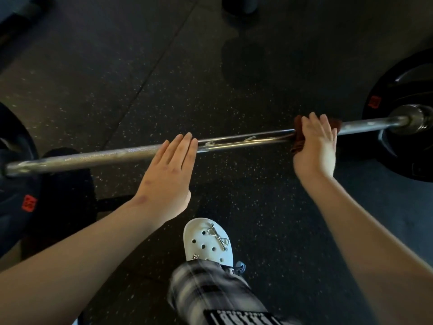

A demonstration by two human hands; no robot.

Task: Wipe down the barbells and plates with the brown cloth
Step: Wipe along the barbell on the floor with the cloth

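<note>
A steel barbell (243, 140) lies across the view just above the dark rubber floor, with a black plate (407, 141) on its right end and another black plate (14, 184) on its left end. My right hand (316, 146) grips the brown cloth (298, 123), which is wrapped round the bar a little left of the right plate. My left hand (168, 172) rests flat on the middle of the bar, fingers straight and together. White smears show on the bar between my hands.
My foot in a white clog (208, 242) stands on the speckled floor (164, 78) just below the bar, with a plaid trouser leg (210, 289) above it. Other dark gym equipment (239, 5) sits at the top edge.
</note>
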